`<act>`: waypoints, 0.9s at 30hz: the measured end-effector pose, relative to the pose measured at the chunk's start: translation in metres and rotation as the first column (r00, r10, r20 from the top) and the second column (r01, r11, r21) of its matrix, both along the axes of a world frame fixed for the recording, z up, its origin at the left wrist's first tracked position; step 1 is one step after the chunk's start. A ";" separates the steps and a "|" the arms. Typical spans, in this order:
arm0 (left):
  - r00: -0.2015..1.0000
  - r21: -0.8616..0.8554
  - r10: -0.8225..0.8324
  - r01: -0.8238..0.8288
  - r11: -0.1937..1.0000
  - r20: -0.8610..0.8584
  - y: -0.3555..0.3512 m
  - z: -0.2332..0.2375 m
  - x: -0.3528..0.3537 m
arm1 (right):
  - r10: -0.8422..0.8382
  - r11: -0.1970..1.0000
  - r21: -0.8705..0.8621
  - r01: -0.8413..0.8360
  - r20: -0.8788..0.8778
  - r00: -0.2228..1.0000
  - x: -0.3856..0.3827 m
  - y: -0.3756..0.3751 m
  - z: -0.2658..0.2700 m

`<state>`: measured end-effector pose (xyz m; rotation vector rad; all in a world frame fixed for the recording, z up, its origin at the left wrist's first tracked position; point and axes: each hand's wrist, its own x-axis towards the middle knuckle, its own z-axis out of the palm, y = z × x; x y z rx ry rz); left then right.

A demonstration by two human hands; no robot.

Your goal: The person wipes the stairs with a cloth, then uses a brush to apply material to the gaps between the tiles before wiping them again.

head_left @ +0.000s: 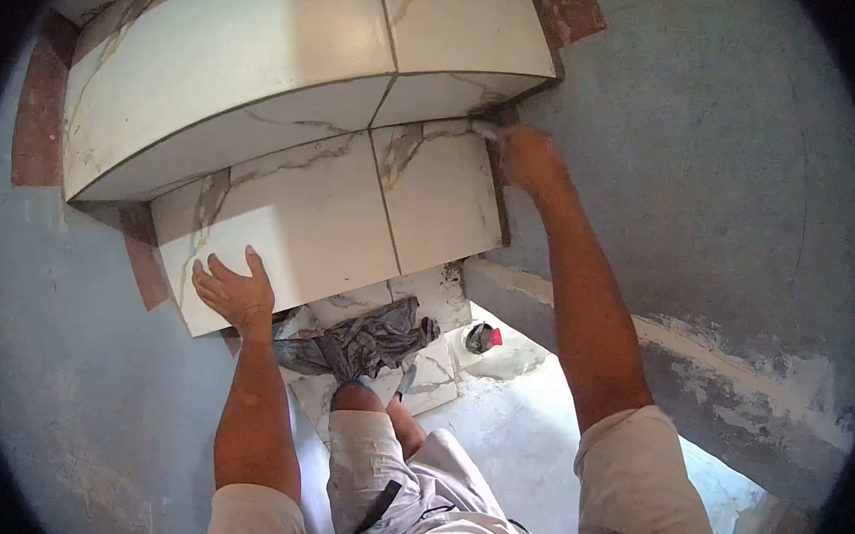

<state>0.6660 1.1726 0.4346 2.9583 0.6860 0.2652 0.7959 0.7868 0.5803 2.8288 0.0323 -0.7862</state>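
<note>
With fingers spread, my left hand (235,291) rests on the white marble-patterned tile (288,224) of a step, near its lower left edge. My right hand (535,162) reaches up to the right end of the step, where the tiles meet the wall. Its fingers are closed round a small tool, and only a pale, blurred tip (485,130) of it shows at the tile corner. Dark joints run between the tiles. The riser (438,96) of the upper step curves just above.
A crumpled dark cloth (369,342) lies on the lower step by my knee. Right of it stands a small container (480,339) with something red at its side. The blue-grey wall (698,166) rises at right, with a rough ledge (696,352) along it.
</note>
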 end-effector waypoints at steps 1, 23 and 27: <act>1.000 0.001 0.001 -0.001 1.000 0.003 0.001 0.000 0.000 | -0.182 0.982 0.053 0.180 0.048 0.982 0.009 0.002 -0.004; 1.000 -0.003 -0.002 0.002 1.000 -0.013 0.001 0.003 -0.001 | -0.031 0.991 0.130 0.020 0.081 0.996 0.035 0.006 0.011; 1.000 0.005 0.007 -0.007 1.000 -0.016 -0.001 0.002 0.000 | -0.057 0.997 0.051 0.051 0.125 0.991 0.021 0.015 -0.012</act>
